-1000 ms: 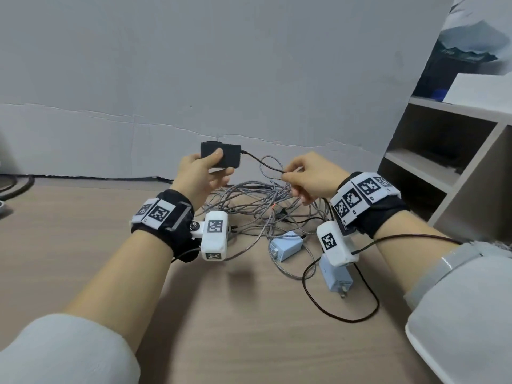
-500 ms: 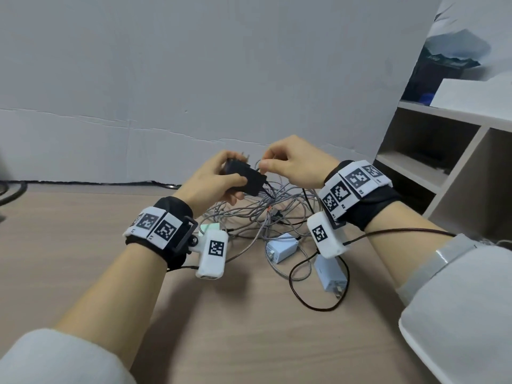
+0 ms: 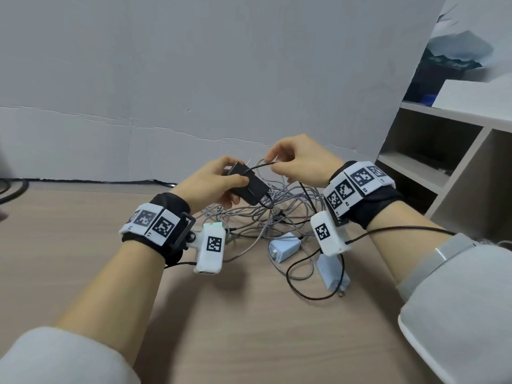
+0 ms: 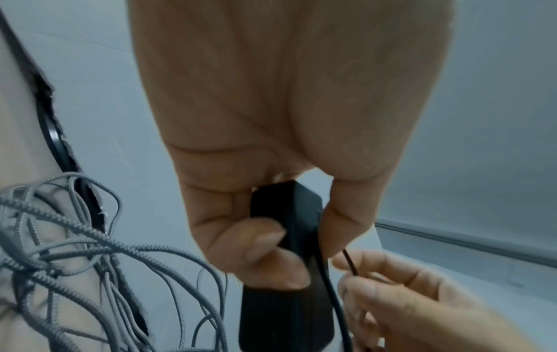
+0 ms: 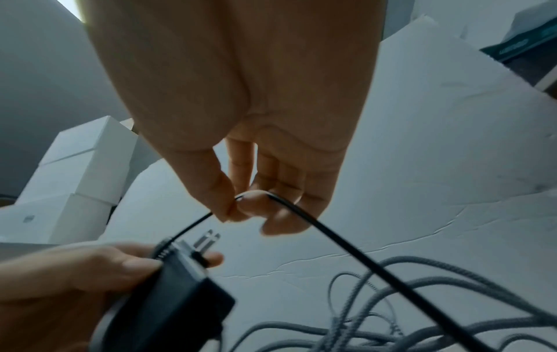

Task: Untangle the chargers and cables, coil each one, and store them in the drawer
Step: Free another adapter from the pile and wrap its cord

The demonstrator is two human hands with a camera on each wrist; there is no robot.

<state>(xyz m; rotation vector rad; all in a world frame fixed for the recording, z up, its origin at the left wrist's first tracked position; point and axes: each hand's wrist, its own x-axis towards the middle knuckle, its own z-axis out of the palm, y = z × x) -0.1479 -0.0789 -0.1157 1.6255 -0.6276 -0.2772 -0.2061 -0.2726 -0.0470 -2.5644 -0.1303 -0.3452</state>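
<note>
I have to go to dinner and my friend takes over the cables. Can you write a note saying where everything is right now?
Left hand: holds the black charger above the table.
Right hand: pinches the charger's thin black cable.
The grey cables lie tangled on the table, with two white chargers beside them.
Done: nothing is coiled or stored.
Left: free the black cable, coil it, then the others, and put all in the drawer, which is not in view.
</note>
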